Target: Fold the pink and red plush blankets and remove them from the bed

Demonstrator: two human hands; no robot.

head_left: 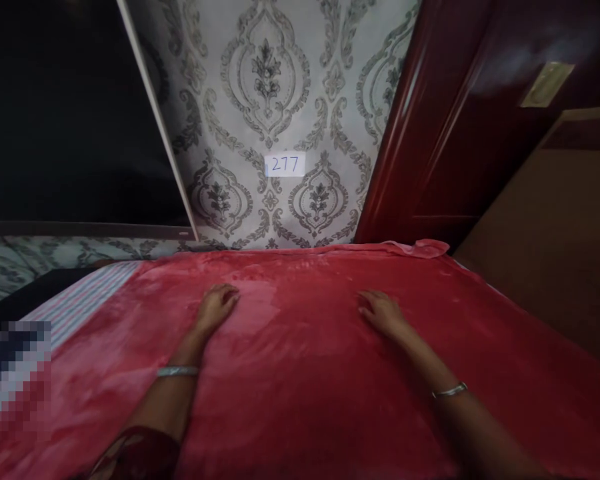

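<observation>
Basically both palms are down flat on the red blanket (300, 373), which covers the bed from the near edge to the far edge by the wall. Left hand (216, 305) rests left of centre, fingers loosely spread and pointing toward the wall, pinching nothing. Right hand (383, 312) sits well apart to the right, fingers close together and slightly curled, pressing on the plush, also gripping nothing. Each wrist has a thin silver bangle (178, 371).

Blanket surface looks mostly smooth between the hands, with a paler brushed patch just beside the left fingertips. Far right corner (420, 248) is bunched and folded over on itself near the dark red door (430, 133). On the left a striped sheet (80, 300) shows from under the blanket edge. Patterned wallpaper (280, 80) behind carries a small label reading 277 (285, 164). Dark panel (65, 107) upper left, brown board (555, 240) on the right.

Risks, as judgement: pressing with flat palms and no grip could drag the plush fabric unevenly and raise new wrinkles. A push toward the wall may worsen the bunched corner. The blanket could slide sideways, since it seems slippery on the sheet, and uncover more of the stripes. Bangles might snag the pile.
</observation>
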